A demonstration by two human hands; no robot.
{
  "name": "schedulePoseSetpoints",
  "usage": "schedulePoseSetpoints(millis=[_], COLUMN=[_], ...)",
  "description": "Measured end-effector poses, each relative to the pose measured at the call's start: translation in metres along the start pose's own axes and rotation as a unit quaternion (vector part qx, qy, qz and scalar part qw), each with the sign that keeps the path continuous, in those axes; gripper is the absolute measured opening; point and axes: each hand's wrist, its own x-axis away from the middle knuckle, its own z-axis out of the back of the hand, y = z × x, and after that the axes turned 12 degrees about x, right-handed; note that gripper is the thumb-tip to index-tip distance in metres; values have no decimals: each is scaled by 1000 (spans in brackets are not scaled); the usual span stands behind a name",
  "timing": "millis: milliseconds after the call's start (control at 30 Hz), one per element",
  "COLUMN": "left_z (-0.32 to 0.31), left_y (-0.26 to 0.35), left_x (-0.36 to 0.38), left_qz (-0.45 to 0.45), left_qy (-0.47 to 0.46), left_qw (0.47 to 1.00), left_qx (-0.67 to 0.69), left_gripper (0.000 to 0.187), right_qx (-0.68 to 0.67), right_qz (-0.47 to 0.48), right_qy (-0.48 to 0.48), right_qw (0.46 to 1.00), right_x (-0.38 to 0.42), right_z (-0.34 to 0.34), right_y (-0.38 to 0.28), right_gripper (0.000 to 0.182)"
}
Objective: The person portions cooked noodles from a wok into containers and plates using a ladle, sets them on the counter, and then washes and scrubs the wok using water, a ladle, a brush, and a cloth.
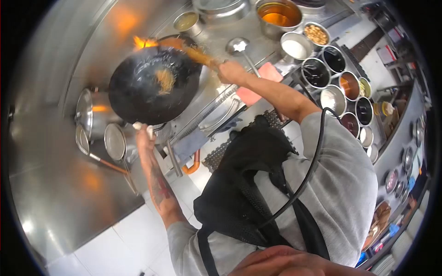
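My left hand [145, 133] is closed at the near rim of a black wok [133, 99], with a whitish cloth [150, 131] at the fingers. The wok is tilted, its inside dark and shiny. A tan, stringy clump [165, 82] shows inside it. My right hand [230, 72] is closed around the end of a yellow-brown, wooden-looking tool [199, 56]. That tool reaches toward the wok's far right rim; blur hides its exact kind. Orange flame [143, 43] rises behind the far rim.
A ladle [238, 45] lies beyond my right hand, near a pink cloth [269, 73]. Pots, including one of orange liquid [278, 16], and several seasoning containers [332, 99] stand to the right. Strainers [115, 141] and a lidded pot [86, 108] are left of the wok.
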Motion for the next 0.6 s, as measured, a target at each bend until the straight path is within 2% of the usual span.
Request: schedulePoseSetpoints(millis=[67,100,167,200,233,300,367,400,467,500,533,567,600], left_z=[-9,-22,-45,-44,-54,-105,-129,-134,-141,-143,-138,-130,-123], left_y=[-1,-3,-19,-41,-68,-92,-117,-123,-128,-128,-119,-115,-112], left_x=[-13,-14,-21,-52,-84,-98,-131,-141,-147,-140,-121,-102,-83], left_qz=[33,37,64,106,152,177,190,196,185,170,163,167,160], left_qy=[10,27,31,-4,-40,-31,-125,-148,-168,-162,-189,-191,-180], left_qw=[992,977,976,953,922,936,881,873,871,879,875,877,890], left_qx=[125,206,207,283,354,302,414,422,422,414,414,409,388], left_gripper=[12,12,14,15,17,21,24,25,28,30,36,36,39], right_qx=[-11,-6,52,124,149,125,-59,-81,-34,-56,-82,-85,-106], right_qz=[-39,-63,-107,-49,-13,-52,-160,-203,-277,-336,-390,-395,-372], right_qy=[-101,-106,-139,-191,-202,-209,-67,-17,92,-38,-169,-169,-95], right_qw=[994,992,983,972,968,969,983,976,956,940,901,899,917], right_x=[17,31,64,78,92,99,118,130,167,188,205,213,217], right_z=[28,24,-14,-42,-23,-73,-21,-27,-21,-25,-33,-35,-35], right_y=[0,3,14,24,18,33,18,24,32,43,51,52,56], right_gripper=[31,30,23,19,21,33,50,51,51,46,41,41,34])
